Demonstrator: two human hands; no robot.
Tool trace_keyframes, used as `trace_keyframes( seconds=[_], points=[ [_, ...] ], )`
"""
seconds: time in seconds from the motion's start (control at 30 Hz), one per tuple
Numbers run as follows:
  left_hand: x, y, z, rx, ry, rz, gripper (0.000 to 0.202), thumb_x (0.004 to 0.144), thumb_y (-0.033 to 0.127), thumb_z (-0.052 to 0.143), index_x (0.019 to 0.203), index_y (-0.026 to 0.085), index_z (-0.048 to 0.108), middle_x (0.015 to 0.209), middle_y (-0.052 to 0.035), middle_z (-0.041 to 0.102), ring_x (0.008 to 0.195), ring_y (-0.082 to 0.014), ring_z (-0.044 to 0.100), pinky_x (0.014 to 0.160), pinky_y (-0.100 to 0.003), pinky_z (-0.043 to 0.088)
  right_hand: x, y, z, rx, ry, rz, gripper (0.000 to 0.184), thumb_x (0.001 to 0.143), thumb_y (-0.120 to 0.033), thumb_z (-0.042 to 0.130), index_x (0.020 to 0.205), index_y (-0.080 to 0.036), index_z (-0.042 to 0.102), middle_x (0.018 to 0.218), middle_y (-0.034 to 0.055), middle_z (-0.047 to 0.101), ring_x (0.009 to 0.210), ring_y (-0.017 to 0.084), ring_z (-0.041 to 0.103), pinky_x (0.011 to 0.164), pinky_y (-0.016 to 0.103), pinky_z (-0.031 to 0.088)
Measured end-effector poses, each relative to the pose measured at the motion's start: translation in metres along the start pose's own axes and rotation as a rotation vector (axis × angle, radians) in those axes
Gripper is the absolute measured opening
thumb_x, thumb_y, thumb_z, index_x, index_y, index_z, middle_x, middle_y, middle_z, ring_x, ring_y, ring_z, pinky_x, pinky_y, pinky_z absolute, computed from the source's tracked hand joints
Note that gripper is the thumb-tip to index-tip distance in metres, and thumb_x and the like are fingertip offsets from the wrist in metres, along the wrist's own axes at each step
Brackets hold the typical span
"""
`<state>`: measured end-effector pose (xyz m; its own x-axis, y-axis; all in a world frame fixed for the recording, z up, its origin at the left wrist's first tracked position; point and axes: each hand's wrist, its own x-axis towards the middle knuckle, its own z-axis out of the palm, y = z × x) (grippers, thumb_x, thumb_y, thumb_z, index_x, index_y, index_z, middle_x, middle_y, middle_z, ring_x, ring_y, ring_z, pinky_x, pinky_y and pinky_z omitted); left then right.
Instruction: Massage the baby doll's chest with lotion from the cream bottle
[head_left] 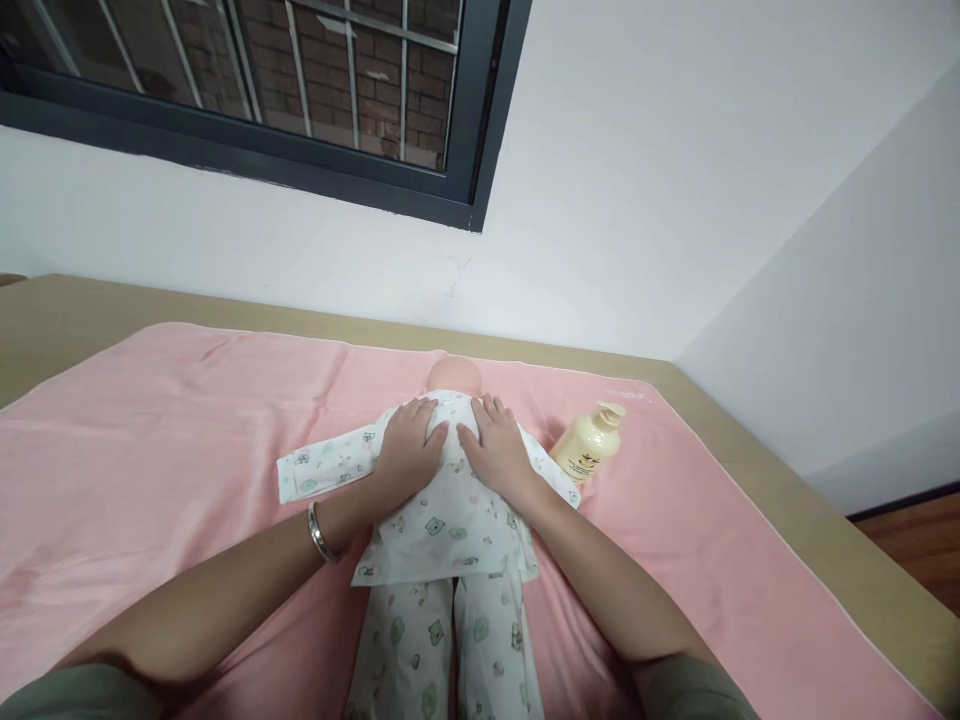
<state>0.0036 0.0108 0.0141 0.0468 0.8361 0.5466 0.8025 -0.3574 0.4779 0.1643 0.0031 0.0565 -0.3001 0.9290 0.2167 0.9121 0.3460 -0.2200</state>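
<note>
A baby doll (pixel 454 375) lies stretched out in front of me, dressed in a white top (pixel 450 535) and trousers (pixel 489 640) with small green and brown prints. My left hand (pixel 409 450) rests flat on the upper left of the doll's torso, fingers extended. On the upper right of the torso lies my right hand (pixel 496 450), also flat, its fingers pointing toward the head. The two thumbs nearly meet over the middle. One sleeve (pixel 326 467) spreads out to the left; the other is partly covered by my right hand. Neither hand grips anything.
Under the doll a pink cloth (pixel 187 440) covers most of a wooden table (pixel 757 480). A cream pump bottle (pixel 589 445) stands right of the doll, close to its right sleeve. Behind the table are a white wall (pixel 585 230) and a barred window (pixel 300 80).
</note>
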Motion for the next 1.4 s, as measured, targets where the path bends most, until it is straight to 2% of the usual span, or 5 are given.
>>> trace_keyframes(
  seconds=[0.5, 0.77, 0.97, 1.17, 1.4],
  points=[
    [-0.016, 0.021, -0.008, 0.082, -0.018, 0.074, 0.043, 0.092, 0.03, 0.04, 0.13, 0.013, 0.053, 0.137, -0.0159, 0.054, 0.128, -0.0316, 0.047, 0.11, -0.051, 0.036, 0.025, 0.018, -0.008, 0.108, -0.069, -0.04, 0.056, 0.101, -0.042, 0.035, 0.145, -0.007, 0.04, 0.148, 0.0178, 0.045, 0.138, 0.026, 0.04, 0.114, 0.042, 0.027],
    [0.007, -0.001, -0.008, 0.038, -0.093, 0.018, 0.041, 0.097, 0.031, 0.03, 0.125, 0.015, 0.055, 0.124, -0.0153, 0.063, 0.12, -0.027, 0.056, 0.103, -0.047, 0.044, -0.023, -0.021, -0.009, -0.045, -0.004, -0.177, 0.052, 0.1, -0.032, 0.035, 0.146, -0.008, 0.04, 0.154, 0.0205, 0.036, 0.145, 0.032, 0.027, 0.117, 0.049, 0.023],
    [-0.019, 0.028, -0.011, 0.201, -0.061, 0.087, 0.047, 0.095, 0.031, 0.037, 0.136, 0.011, 0.046, 0.143, -0.0203, 0.049, 0.136, -0.0352, 0.04, 0.112, -0.06, 0.029, 0.014, 0.004, -0.012, 0.038, -0.08, -0.035, 0.054, 0.103, -0.039, 0.03, 0.146, -0.008, 0.04, 0.15, 0.0199, 0.042, 0.143, 0.029, 0.033, 0.115, 0.047, 0.026],
    [0.01, 0.003, -0.017, 0.281, -0.235, 0.035, 0.042, 0.097, 0.031, 0.028, 0.122, 0.014, 0.057, 0.131, -0.0202, 0.06, 0.129, -0.0359, 0.049, 0.107, -0.064, 0.032, -0.015, -0.015, -0.015, -0.075, -0.036, -0.1, 0.05, 0.101, -0.031, 0.032, 0.144, -0.007, 0.042, 0.149, 0.0221, 0.043, 0.14, 0.031, 0.036, 0.115, 0.046, 0.026],
    [-0.023, 0.029, -0.012, 0.225, -0.092, 0.086, 0.052, 0.096, 0.031, 0.034, 0.14, 0.005, 0.04, 0.149, -0.0243, 0.041, 0.143, -0.0353, 0.033, 0.114, -0.054, 0.03, 0.011, 0.003, -0.018, -0.013, -0.062, -0.064, 0.046, 0.104, -0.032, 0.028, 0.142, -0.013, 0.045, 0.147, 0.0176, 0.046, 0.14, 0.026, 0.037, 0.113, 0.045, 0.03]
  ],
)
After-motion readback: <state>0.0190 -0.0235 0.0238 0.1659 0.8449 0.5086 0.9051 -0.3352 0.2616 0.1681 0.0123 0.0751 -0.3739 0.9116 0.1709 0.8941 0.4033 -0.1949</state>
